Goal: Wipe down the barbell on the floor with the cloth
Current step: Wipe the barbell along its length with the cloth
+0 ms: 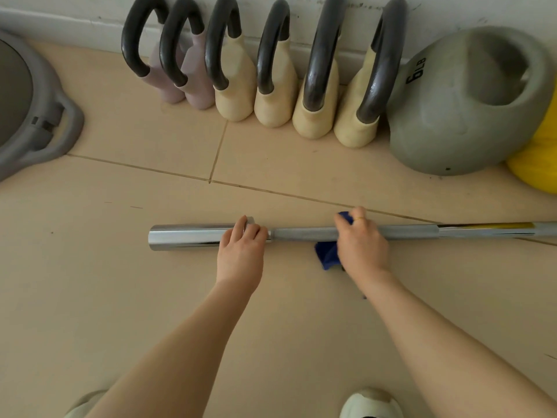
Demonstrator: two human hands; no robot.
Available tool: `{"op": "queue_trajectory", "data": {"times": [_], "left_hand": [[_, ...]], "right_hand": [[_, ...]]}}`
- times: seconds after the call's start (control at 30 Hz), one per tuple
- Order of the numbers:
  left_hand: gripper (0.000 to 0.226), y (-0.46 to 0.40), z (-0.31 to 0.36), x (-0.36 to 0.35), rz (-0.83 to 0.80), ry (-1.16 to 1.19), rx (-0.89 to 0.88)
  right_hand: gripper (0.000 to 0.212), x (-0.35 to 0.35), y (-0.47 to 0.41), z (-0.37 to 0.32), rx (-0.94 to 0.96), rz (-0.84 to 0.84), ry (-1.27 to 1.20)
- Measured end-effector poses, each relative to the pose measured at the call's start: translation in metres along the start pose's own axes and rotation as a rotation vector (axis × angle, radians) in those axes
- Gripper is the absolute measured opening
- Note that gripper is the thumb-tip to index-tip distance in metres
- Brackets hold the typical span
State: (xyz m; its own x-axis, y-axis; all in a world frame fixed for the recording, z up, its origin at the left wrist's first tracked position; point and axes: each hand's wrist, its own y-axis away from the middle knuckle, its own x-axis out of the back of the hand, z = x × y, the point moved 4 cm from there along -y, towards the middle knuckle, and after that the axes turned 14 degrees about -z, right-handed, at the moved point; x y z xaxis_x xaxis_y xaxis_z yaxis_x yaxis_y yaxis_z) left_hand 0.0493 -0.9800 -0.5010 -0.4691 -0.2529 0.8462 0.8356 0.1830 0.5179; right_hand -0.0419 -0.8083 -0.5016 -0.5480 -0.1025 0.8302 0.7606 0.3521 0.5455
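Barbell (301,233) near "6 LB" kettlebell (458,116)

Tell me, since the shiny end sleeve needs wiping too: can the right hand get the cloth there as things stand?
Probably not yet: the left hand grips the barbell at the sleeve's collar, between the right hand with the cloth and that end.

Lighting: soft, even daylight, moderately bright; faint shadows. Glare: bright streaks on chrome barbell (346,233) sleeve at 9 o'clock. Distortion: wide-angle bowing of wall (452,13) and floor (120,297) joints toward edges. Focus: slightly soft throughout.
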Motion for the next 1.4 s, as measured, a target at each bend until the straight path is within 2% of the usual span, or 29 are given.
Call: {"op": "queue_trajectory", "data": {"times": [0.07,0.1,0.2,0.27,0.37,0.43,0.53,0.63,0.7,0.77,0.87,0.93,1.03,1.07,1.13,1.3,1.4], "left_hand": [[0.044,-0.003,-0.001,-0.003,0.05,-0.022,-0.01],[0.039,-0.005,-0.001,-0.002,0.06,-0.035,0.006],[0.03,-0.01,0.004,0.004,0.09,-0.058,0.067],[0.024,-0.013,0.011,0.007,0.069,-0.087,0.088],[0.046,-0.021,0.02,-0.002,-0.092,-0.128,0.051],[0.046,-0.024,0.023,-0.004,-0.159,-0.142,-0.02],[0.042,-0.021,0.017,-0.009,-0.219,-0.136,-0.043],[0.031,-0.016,0.019,-0.009,-0.247,-0.112,-0.003],[0.032,-0.014,0.026,-0.008,-0.247,-0.095,0.015],[0.043,-0.013,0.033,-0.01,-0.221,-0.096,0.008],[0.046,-0.012,0.036,-0.015,-0.187,-0.152,-0.023],[0.044,-0.011,0.033,-0.017,-0.165,-0.181,-0.033],[0.043,-0.007,0.024,-0.018,-0.171,-0.244,-0.034],[0.043,-0.006,0.022,-0.018,-0.179,-0.258,-0.03],[0.042,-0.005,0.019,-0.018,-0.196,-0.271,-0.025],[0.032,-0.006,0.018,-0.011,-0.192,-0.256,-0.048],[0.03,-0.003,0.016,-0.011,-0.191,-0.201,-0.043]], "right_hand": [[0.027,-0.001,0.0,0.01,-0.095,0.048,-0.104],[0.03,-0.003,0.0,0.002,-0.083,0.052,-0.157],[0.051,-0.014,0.004,-0.036,0.064,0.063,-0.167],[0.056,-0.02,0.007,-0.042,0.125,0.038,-0.119],[0.037,-0.014,0.014,-0.007,0.114,0.08,0.017],[0.03,-0.011,0.02,0.032,0.022,0.126,0.062],[0.028,-0.01,0.025,0.088,-0.167,0.134,-0.071],[0.026,-0.008,0.023,0.09,-0.319,0.183,-0.214],[0.027,-0.011,0.021,0.063,-0.239,0.148,-0.238],[0.031,-0.013,0.021,0.048,-0.121,0.114,-0.255],[0.035,-0.011,0.028,0.076,-0.063,0.116,-0.192],[0.032,-0.005,0.035,0.114,-0.204,0.182,-0.162],[0.03,-0.004,0.035,0.145,-0.507,0.204,-0.334],[0.029,-0.005,0.032,0.141,-0.553,0.195,-0.372],[0.024,-0.007,0.024,0.112,-0.489,0.161,-0.316],[0.026,-0.019,0.027,0.021,-0.097,0.011,-0.202],[0.03,-0.017,0.03,0.018,0.075,-0.105,-0.07]]}}
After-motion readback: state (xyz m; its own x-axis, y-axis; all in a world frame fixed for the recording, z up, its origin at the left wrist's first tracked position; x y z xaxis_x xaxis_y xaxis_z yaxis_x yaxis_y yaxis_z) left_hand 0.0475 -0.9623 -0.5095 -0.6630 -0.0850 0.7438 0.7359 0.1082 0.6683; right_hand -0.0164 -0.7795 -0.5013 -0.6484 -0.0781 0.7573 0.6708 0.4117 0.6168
